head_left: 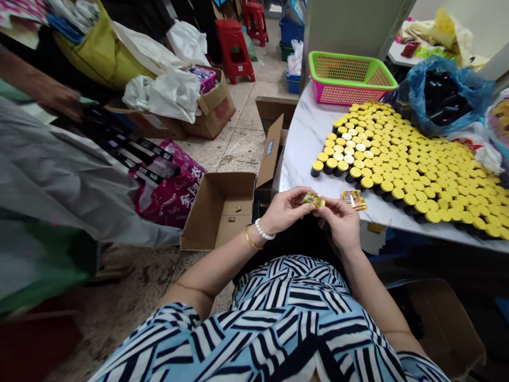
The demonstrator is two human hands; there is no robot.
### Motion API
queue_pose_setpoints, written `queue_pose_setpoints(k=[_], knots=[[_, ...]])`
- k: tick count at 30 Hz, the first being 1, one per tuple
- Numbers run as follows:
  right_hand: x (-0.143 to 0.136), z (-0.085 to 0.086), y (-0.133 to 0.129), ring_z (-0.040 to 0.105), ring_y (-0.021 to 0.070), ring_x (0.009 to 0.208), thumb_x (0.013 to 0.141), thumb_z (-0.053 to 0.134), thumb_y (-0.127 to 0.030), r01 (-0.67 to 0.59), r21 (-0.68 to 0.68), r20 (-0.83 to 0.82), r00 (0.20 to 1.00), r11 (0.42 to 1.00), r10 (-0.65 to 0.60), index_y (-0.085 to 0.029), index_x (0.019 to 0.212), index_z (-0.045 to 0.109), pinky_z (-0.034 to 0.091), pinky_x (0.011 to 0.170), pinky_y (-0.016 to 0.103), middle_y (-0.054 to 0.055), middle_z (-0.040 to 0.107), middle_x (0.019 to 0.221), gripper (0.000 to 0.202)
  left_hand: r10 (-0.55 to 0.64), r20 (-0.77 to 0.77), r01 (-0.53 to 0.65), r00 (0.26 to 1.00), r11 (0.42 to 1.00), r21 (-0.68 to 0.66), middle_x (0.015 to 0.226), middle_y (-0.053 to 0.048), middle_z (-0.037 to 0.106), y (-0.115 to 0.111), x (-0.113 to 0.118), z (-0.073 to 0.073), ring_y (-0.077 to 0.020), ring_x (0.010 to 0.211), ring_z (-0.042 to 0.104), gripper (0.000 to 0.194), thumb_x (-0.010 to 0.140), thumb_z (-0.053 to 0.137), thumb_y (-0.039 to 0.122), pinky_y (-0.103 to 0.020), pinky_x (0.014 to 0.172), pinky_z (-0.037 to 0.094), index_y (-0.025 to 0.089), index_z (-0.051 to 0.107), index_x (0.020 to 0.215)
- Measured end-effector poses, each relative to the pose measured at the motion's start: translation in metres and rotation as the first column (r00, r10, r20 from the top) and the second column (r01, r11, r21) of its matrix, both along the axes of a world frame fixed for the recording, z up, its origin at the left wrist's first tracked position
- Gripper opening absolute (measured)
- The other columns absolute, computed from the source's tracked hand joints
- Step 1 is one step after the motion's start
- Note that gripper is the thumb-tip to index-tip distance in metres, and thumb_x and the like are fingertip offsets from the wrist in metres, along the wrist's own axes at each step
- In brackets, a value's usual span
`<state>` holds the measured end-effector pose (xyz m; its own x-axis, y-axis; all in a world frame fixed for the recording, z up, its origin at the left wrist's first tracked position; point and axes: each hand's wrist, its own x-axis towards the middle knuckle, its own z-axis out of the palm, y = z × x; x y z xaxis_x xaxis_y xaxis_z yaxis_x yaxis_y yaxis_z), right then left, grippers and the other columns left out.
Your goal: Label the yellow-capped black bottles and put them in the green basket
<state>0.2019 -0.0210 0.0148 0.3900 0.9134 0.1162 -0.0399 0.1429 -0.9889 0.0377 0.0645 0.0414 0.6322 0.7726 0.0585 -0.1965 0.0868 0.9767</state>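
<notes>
Both hands meet in front of my body at the table's near left corner. My left hand [287,211], with a pearl bracelet and a gold bangle at its wrist, pinches a small yellow wrapped piece [313,200]. The fingertips of my right hand [341,218] close on the right end of the same piece. Flat printed yellow labels [353,199] lie on the white tabletop [303,139] just beyond my right hand. Many short black containers with yellow lids [409,159] stand packed together across the table.
A green and pink basket [350,79] and a blue bag of black items [445,101] stand behind the lids. An open carton [207,212] on the floor holds two small yellow pieces. At left, another person's hand [61,101] is near dark straps. Red stools [234,50] stand farther back.
</notes>
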Motion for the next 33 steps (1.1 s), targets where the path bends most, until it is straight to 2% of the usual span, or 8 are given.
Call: queue_pose_setpoints(k=[5,7,12,16,19,22,29,33], knots=[[-0.003,0.002,-0.002,0.076,0.0210,0.094,0.079,0.086,-0.033,0.004,0.031,-0.010,1.000,1.000,-0.004,-0.023,0.113,0.073,0.065,0.091,0.041,0.006,0.078,0.104,0.037,-0.010,0.046,0.018,0.999,0.985,-0.173,0.085,-0.003,0.066,0.001,-0.001,0.008,-0.0100,0.064,0.060,0.060,0.080,0.083,0.045,-0.020,0.053,0.044,0.015,0.065,0.129],[0.000,0.004,-0.004,0.074,0.0209,0.098,0.078,0.086,-0.031,0.025,0.078,0.039,0.999,0.997,-0.028,-0.024,0.112,0.074,0.064,0.092,0.040,0.006,0.075,0.107,0.036,0.009,0.051,0.004,0.999,0.966,-0.260,0.075,0.000,0.061,0.003,-0.001,0.008,-0.0067,0.056,0.052,0.054,0.078,0.085,0.048,-0.018,0.048,0.038,0.012,0.068,0.116],[0.006,0.016,-0.007,0.073,0.0187,0.093,0.084,0.081,-0.029,-0.164,0.091,0.147,0.978,0.982,0.150,-0.030,0.120,0.074,0.065,0.083,0.037,0.005,0.070,0.115,0.037,-0.105,0.047,0.115,0.993,0.921,-0.372,0.062,0.003,0.051,0.006,-0.003,0.007,-0.0023,0.050,0.040,0.047,0.073,0.089,0.049,-0.015,0.043,0.024,0.009,0.066,0.083],[0.004,0.021,-0.006,0.070,0.0185,0.091,0.085,0.081,-0.025,-0.097,0.191,0.359,0.933,0.977,0.022,-0.031,0.101,0.081,0.062,0.076,0.034,0.004,0.070,0.100,0.017,-0.159,0.053,0.166,0.986,0.886,-0.434,0.067,-0.001,0.059,0.003,0.000,0.006,-0.0051,0.054,0.048,0.050,0.068,0.091,0.051,-0.014,0.041,0.031,0.009,0.066,0.081],[-0.001,0.018,-0.005,0.069,0.0173,0.080,0.083,0.082,-0.022,0.018,0.293,0.388,0.912,0.956,-0.136,-0.029,0.092,0.080,0.061,0.073,0.034,0.001,0.070,0.086,0.011,-0.160,0.097,0.187,0.982,0.846,-0.500,0.065,0.001,0.057,-0.001,0.007,0.004,-0.0027,0.048,0.041,0.053,0.069,0.090,0.055,-0.013,0.037,0.029,0.010,0.063,0.079],[-0.002,0.014,-0.005,0.070,0.0188,0.084,0.085,0.080,-0.024,0.072,0.317,0.409,0.889,0.946,-0.205,-0.028,0.092,0.079,0.061,0.071,0.035,0.003,0.070,0.093,0.009,-0.140,0.109,0.177,0.984,0.822,-0.542,0.059,0.005,0.052,-0.004,0.012,0.000,-0.0010,0.041,0.034,0.052,0.070,0.089,0.055,-0.013,0.032,0.021,0.013,0.060,0.079],[0.004,0.016,-0.008,0.070,0.0193,0.090,0.088,0.076,-0.024,-0.066,0.242,0.330,0.944,0.968,-0.019,-0.030,0.103,0.076,0.064,0.073,0.035,0.004,0.068,0.102,0.015,-0.245,0.219,0.327,0.945,0.758,-0.564,0.061,0.004,0.057,-0.004,0.001,-0.001,-0.0004,0.035,0.033,0.050,0.075,0.084,0.055,-0.013,0.029,0.015,0.012,0.066,0.093],[0.003,0.015,-0.008,0.069,0.0186,0.087,0.089,0.075,-0.027,-0.119,0.191,0.383,0.923,0.974,0.038,-0.031,0.117,0.074,0.063,0.071,0.034,0.005,0.068,0.104,0.028,-0.251,0.148,0.290,0.957,0.767,-0.573,0.052,0.006,0.052,-0.008,-0.003,-0.003,-0.0003,0.030,0.028,0.053,0.075,0.083,0.061,-0.014,0.026,0.013,0.012,0.062,0.081]])
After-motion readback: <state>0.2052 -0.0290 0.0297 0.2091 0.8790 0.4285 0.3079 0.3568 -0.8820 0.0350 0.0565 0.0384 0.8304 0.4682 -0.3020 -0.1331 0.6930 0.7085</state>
